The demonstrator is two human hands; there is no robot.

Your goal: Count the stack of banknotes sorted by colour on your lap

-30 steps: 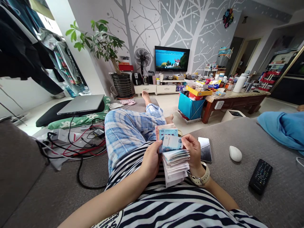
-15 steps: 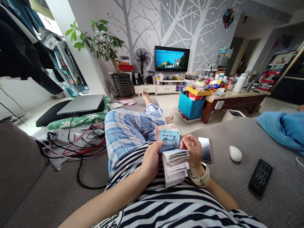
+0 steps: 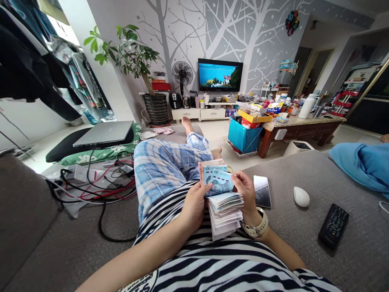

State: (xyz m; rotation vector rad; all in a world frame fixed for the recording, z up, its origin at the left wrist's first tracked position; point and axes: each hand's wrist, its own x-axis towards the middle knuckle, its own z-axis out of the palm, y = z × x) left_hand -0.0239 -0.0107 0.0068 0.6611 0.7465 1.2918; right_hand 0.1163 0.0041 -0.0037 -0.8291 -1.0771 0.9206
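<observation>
A thick wad of banknotes [image 3: 226,213] is folded over in my left hand [image 3: 196,202], its loose ends hanging in layers toward my striped shirt. The left thumb presses on the face of the upright notes. My right hand [image 3: 245,188], with a cream watch [image 3: 257,227] on its wrist, pinches the right corner of a blue banknote [image 3: 221,182] between thumb and finger. That note tilts a little, and another blue note shows behind its upper edge. Pinkish notes [image 3: 212,163] stick up at the back. The fingers behind the wad are hidden.
On the grey sofa at my right lie a phone [image 3: 262,191], a white mouse [image 3: 301,197] and a black remote control [image 3: 333,226]. Tangled cables [image 3: 100,182] and a laptop [image 3: 103,134] are at my left. A cluttered table [image 3: 304,125] stands ahead on the right.
My right thumb and finger have closed on the corner of the front blue note. The note has tilted and shifted right, baring the blue note behind it. The left hand has hardly moved.
</observation>
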